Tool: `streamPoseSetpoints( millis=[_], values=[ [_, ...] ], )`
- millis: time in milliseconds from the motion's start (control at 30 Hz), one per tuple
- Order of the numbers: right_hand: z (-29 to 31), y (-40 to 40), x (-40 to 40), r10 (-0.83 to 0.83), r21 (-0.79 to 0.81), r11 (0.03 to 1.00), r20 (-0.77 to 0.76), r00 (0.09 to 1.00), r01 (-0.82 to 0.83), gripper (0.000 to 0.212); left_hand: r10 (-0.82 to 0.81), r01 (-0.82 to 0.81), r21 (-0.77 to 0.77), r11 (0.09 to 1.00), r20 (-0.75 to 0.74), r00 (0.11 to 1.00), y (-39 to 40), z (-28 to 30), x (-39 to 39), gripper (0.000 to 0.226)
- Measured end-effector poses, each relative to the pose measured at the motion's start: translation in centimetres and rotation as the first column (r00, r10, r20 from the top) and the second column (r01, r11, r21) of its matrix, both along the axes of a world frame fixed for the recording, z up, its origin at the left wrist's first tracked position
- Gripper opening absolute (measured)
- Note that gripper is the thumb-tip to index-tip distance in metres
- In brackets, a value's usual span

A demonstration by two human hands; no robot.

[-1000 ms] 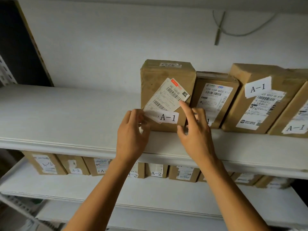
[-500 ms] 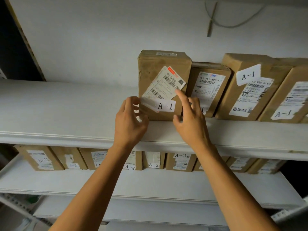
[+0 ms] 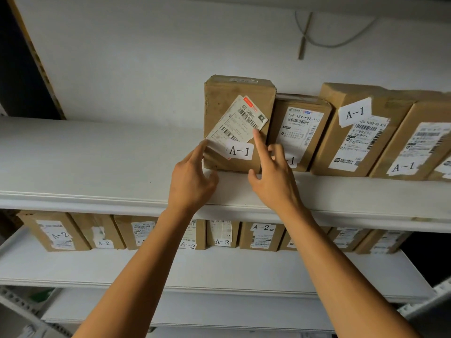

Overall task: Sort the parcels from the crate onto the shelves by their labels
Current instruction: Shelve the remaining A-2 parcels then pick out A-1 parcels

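Both index fingertips (image 3: 256, 136) now touch parcel (image 3: 224, 98).

A-1 parcels (image 3: 292, 128) on shelf (image 3: 97, 167) above A-2 parcels (image 3: 219, 235).

The head view looks up, close, at the upper shelf (image 3: 97, 198) front.

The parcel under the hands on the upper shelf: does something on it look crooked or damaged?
Yes. On the leftmost A-1 parcel, the shipping label sits tilted, and its lower left corner seems to be peeling off near the left hand. The neighbouring parcels' labels lie straighter.
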State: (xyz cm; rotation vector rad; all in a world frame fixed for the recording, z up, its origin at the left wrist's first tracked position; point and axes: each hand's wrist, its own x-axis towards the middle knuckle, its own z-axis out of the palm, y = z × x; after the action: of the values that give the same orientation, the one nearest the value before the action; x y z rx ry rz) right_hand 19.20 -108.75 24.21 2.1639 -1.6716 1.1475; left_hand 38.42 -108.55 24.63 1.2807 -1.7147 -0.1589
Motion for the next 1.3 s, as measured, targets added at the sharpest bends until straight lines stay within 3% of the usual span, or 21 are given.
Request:
streamPoseSetpoints(
  millis=[200, 333, 400, 467, 533, 700, 800, 933, 1000, 1100, 1300],
  values=[
    [0.1, 0.5, 0.3, -0.040, 0.112, 0.993, -0.049, 0.998, 0.046, 0.093, 0.007, -0.007, 0.015, 1.000, 0.057, 0.998, -0.3, -0.3, -0.1, 0.071],
    [0.1, 1.7, 0.2, -0.041, 0.215, 0.975, -0.041, 0.998, 0.049, 0.090, 0.060, -0.084, 0.134, 0.987, 0.172, 0.983, 0.3, -0.3, -0.9, 0.074],
    [0.0, 2.3, 0.1, -0.066, 0.294, 0.951, -0.100, 0.993, 0.092, 0.077, 0.114, -0.172, 0.158, 0.972, 0.323, 0.940, 1.4, -0.3, -1.2, 0.064],
    [-0.4, 3.0, 0.1, -0.097, 0.320, 0.935, -0.184, 0.978, 0.153, 0.051, 0.161, -0.225, 0.079, 0.971, 0.475, 0.865, 2.7, -1.1, -1.3, 0.044],
    [-1.2, 4.1, 0.3, -0.122, 0.268, 0.945, -0.244, 0.962, 0.188, 0.046, 0.202, -0.243, 0.007, 0.970, 0.533, 0.822, 3.8, -2.5, -1.3, 0.047],
    [-3.6, 7.0, -0.7, 0.006, 0.119, 0.992, -0.302, 0.953, 0.031, 0.057, 0.192, -0.313, 0.136, 0.940, 0.548, 0.814, 7.2, -3.9, -2.2, 0.067],
    [-4.7, 8.3, -2.1, 0.118, 0.143, 0.987, -0.381, 0.917, -0.067, 0.086, 0.212, -0.379, 0.180, 0.908, 0.582, 0.785, 10.7, -4.5, -3.5, 0.073],
    [-5.5, 10.8, -4.0, 0.315, 0.165, 0.948, -0.350, 0.882, -0.273, 0.078, 0.302, -0.553, 0.266, 0.790, 0.616, 0.728, 17.0, -7.4, -6.6, 0.075],
    [-6.3, 12.7, -4.6, 0.498, 0.259, 0.863, -0.284, 0.820, -0.434, 0.072, 0.379, -0.643, 0.325, 0.693, 0.595, 0.709, 21.0, -9.3, -8.4, 0.074],
    [-8.5, 17.1, -4.6, 0.778, 0.521, 0.589, -0.159, 0.608, -0.618, 0.070, 0.460, -0.731, 0.432, 0.528, 0.578, 0.674, 27.7, -11.4, -10.3, 0.072],
    [-12.6, 28.6, -1.6, 0.964, 0.672, 0.261, -0.149, 0.219, -0.693, 0.071, 0.595, -0.862, 0.481, 0.161, 0.649, 0.474, 44.5, -13.1, -13.1, 0.065]
  ],
)
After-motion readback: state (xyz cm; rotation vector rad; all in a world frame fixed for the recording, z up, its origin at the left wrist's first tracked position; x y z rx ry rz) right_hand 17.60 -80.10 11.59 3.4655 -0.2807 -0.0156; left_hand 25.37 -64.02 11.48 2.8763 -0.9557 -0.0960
